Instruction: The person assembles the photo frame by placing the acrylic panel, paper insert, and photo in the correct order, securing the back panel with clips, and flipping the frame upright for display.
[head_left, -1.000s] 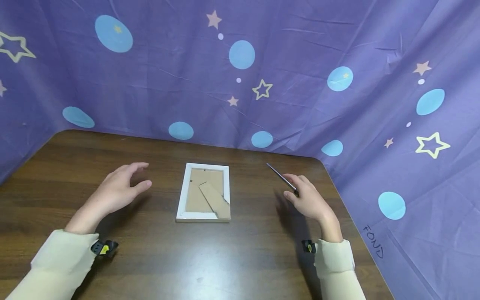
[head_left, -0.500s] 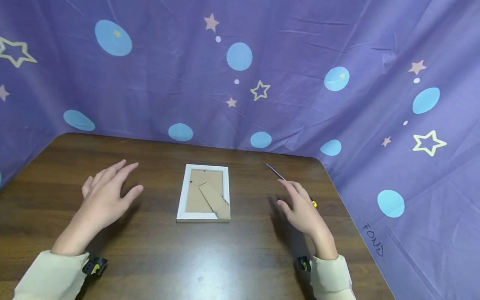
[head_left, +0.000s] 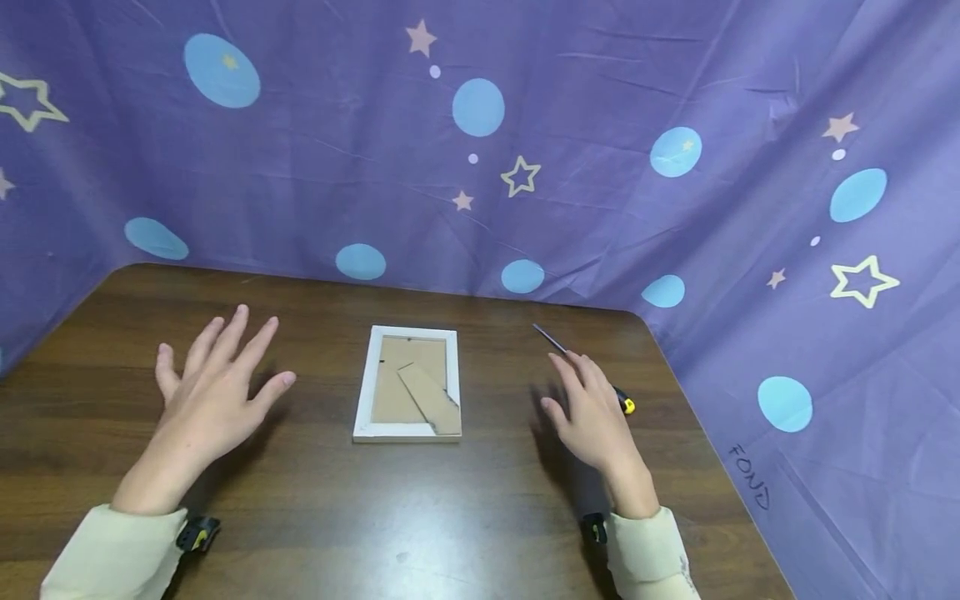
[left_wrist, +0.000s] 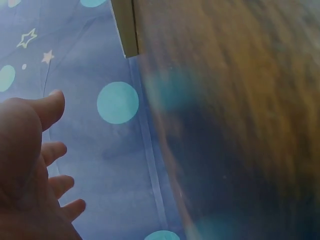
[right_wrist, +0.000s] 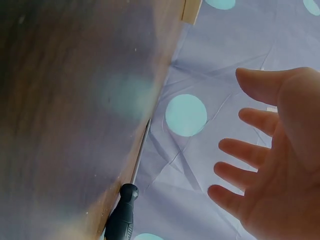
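A white picture frame (head_left: 364, 392) lies back side up on the table, its brown backing board showing and its cardboard stand slanting to the lower right corner. Left of it my left hand (head_left: 213, 392) hovers with fingers spread and nothing in them. On the other side my right hand (head_left: 592, 412) is held over the table, fingers loosely extended and holding nothing. Beneath and beyond that hand lies a screwdriver (right_wrist: 122, 212); in the head view its metal shaft and yellow-tipped handle end show, the middle hidden by the hand.
The brown wooden table (head_left: 420, 517) reflects a bright light near its front. A purple curtain (head_left: 375, 150) with stars and blue dots closes off the back and both sides. Each sleeve has a small dark wrist strap (head_left: 198, 533).
My right hand has let go of the screwdriver, which now lies on the table, and has shifted slightly left. My left hand has moved a bit left and spread its fingers.
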